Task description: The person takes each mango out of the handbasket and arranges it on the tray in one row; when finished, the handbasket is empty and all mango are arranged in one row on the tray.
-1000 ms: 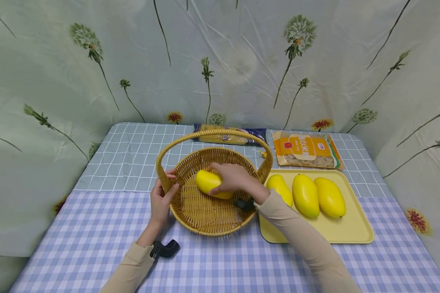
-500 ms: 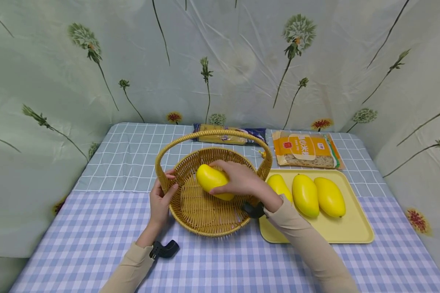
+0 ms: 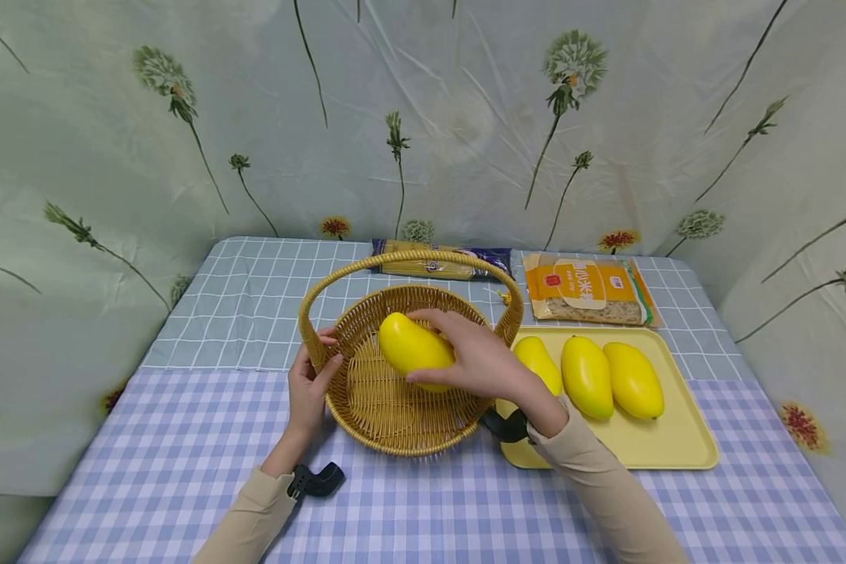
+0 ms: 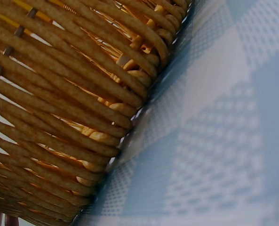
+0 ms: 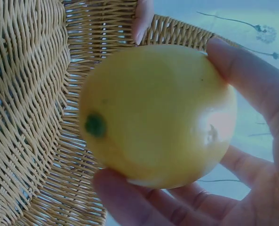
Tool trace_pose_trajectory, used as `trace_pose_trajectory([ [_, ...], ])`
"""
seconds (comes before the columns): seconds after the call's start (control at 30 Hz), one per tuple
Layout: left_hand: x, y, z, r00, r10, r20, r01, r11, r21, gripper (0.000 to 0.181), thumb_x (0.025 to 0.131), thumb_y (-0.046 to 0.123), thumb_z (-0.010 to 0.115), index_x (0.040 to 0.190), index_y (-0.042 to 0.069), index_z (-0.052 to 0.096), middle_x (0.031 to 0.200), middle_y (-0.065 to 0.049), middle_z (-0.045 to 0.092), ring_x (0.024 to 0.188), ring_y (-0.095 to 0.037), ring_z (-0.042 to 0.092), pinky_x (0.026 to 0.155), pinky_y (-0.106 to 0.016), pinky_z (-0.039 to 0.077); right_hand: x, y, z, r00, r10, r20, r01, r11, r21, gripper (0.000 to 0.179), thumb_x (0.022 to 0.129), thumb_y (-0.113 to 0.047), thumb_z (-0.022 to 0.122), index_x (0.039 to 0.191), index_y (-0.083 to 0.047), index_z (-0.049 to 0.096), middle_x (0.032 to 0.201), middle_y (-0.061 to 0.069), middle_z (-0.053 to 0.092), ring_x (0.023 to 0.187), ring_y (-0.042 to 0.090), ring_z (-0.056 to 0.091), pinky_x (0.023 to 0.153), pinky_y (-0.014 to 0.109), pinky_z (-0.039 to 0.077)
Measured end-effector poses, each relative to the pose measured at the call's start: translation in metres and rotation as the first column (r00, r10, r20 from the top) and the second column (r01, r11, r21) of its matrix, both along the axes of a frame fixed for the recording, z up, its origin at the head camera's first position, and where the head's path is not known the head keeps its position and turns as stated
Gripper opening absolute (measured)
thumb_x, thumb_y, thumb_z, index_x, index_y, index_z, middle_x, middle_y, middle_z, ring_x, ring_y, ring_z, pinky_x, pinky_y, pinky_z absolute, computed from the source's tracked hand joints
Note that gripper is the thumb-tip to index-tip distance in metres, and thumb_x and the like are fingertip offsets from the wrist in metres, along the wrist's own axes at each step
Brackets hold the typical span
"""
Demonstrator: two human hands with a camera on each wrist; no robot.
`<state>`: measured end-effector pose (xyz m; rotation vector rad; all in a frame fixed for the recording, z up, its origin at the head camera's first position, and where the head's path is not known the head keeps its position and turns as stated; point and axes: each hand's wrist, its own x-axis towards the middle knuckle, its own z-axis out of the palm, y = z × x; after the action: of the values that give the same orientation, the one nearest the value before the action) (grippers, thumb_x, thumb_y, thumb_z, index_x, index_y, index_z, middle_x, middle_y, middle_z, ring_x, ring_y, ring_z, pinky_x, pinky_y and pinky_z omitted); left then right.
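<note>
My right hand (image 3: 475,356) grips a yellow mango (image 3: 410,345) over the right half of a round wicker basket (image 3: 384,419). Seen from the right wrist, thumb and fingers curl round the mango (image 5: 158,117), whose green stem end faces the camera. At the basket's left side my left hand (image 3: 310,384) holds the rim by the foot of the tall arched handle (image 3: 412,255), thumb on the inside. The left wrist view shows the basket's woven wall (image 4: 59,108) close up, with its base on the checked cloth.
Right of the basket lies a yellow tray (image 3: 677,446) with three mangoes, the middle one (image 3: 587,377) lying near another (image 3: 634,380) and the left one (image 3: 538,362) partly behind my right arm. Behind are a spaghetti pack (image 3: 430,266) and an orange grain bag (image 3: 592,290).
My right hand has raised the mango off the basket floor and drawn it slightly toward me, the wrist shifting right. My left hand stays on the rim.
</note>
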<state>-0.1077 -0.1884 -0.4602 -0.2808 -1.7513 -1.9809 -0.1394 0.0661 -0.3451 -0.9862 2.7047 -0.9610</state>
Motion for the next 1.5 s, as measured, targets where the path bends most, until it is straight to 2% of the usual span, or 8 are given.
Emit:
trace_pose_trajectory([
  [0.4,0.000,0.000,0.000,1.000,0.000,0.000,0.000,1.000,-0.012,0.022,0.087,-0.016,0.052,0.108,-0.020,0.045,0.127,-0.031,0.045,0.119,-0.022,0.046,0.096,-0.025,0.036,0.024,0.021,-0.004,0.995,-0.030,-0.091,0.015,0.986,-0.167,0.075,0.077,-0.056,0.071,0.140,-0.028,0.042,0.135,-0.007,0.047,0.106,0.011,0.051,0.082,0.037,0.048],
  [0.6,0.001,0.001,0.004,1.000,0.001,0.008,0.000,1.000,-0.008,0.022,0.086,-0.020,0.049,0.107,-0.023,0.042,0.127,-0.036,0.042,0.119,-0.023,0.046,0.096,-0.025,0.036,0.031,0.031,-0.007,0.988,-0.066,-0.138,0.028,0.964,-0.263,0.076,0.074,-0.044,0.079,0.139,-0.028,0.042,0.127,-0.005,0.051,0.104,0.012,0.052,0.077,0.038,0.049],
  [0.73,0.004,0.002,0.009,1.000,0.000,0.009,0.000,1.000,-0.008,0.021,0.087,-0.020,0.049,0.107,-0.023,0.042,0.127,-0.037,0.042,0.119,-0.024,0.046,0.096,-0.026,0.036,0.034,0.038,-0.009,0.982,-0.091,-0.165,0.026,0.933,-0.358,0.082,0.069,-0.028,0.086,0.138,-0.024,0.043,0.119,0.000,0.053,0.100,0.015,0.052,0.070,0.035,0.051],
  [0.87,0.001,0.000,0.001,1.000,0.000,0.003,0.000,1.000,-0.003,0.022,0.087,-0.017,0.051,0.107,-0.021,0.043,0.127,-0.033,0.045,0.119,-0.024,0.046,0.097,-0.026,0.035,0.036,0.047,-0.010,0.977,-0.121,-0.178,0.026,0.888,-0.459,0.088,0.064,-0.013,0.088,0.138,-0.018,0.041,0.119,0.002,0.052,0.095,0.019,0.052,0.061,0.031,0.051],
  [1.03,0.000,-0.001,0.000,1.000,-0.004,-0.019,0.004,1.000,-0.007,0.021,0.088,-0.014,0.052,0.107,-0.020,0.045,0.127,-0.032,0.046,0.119,-0.024,0.047,0.096,-0.025,0.036,0.038,0.059,-0.014,0.970,-0.155,-0.185,0.033,0.844,-0.535,0.083,0.070,-0.030,0.085,0.137,-0.008,0.040,0.123,0.008,0.052,0.096,0.022,0.052,0.060,0.029,0.051],
  [1.2,-0.001,-0.001,-0.001,1.000,-0.007,-0.027,0.007,1.000,-0.010,0.021,0.089,-0.013,0.053,0.107,-0.020,0.045,0.127,-0.031,0.047,0.119,-0.023,0.047,0.096,-0.026,0.037,0.041,0.071,-0.017,0.948,-0.217,-0.233,0.055,0.832,-0.552,0.084,0.077,-0.050,0.073,0.136,-0.003,0.037,0.124,0.012,0.050,0.091,0.019,0.054,0.064,0.023,0.051],
  [1.37,-0.001,-0.001,-0.001,0.999,-0.005,-0.031,0.005,1.000,-0.010,0.020,0.088,-0.014,0.052,0.107,-0.020,0.046,0.126,-0.029,0.048,0.119,-0.023,0.047,0.095,-0.025,0.037,0.042,0.086,-0.019,0.928,-0.266,-0.260,0.065,0.805,-0.590,0.084,0.079,-0.045,0.073,0.137,0.000,0.032,0.116,0.013,0.049,0.088,0.016,0.055,0.066,0.019,0.050],
  [1.5,-0.001,-0.001,-0.001,1.000,-0.008,-0.029,0.008,1.000,-0.008,0.020,0.088,-0.014,0.052,0.107,-0.019,0.046,0.127,-0.028,0.048,0.119,-0.023,0.047,0.096,-0.025,0.036,0.043,0.099,-0.023,0.916,-0.322,-0.237,0.107,0.769,-0.631,0.083,0.077,-0.024,0.080,0.137,0.002,0.029,0.115,0.006,0.046,0.088,0.015,0.054,0.068,0.016,0.049],
])
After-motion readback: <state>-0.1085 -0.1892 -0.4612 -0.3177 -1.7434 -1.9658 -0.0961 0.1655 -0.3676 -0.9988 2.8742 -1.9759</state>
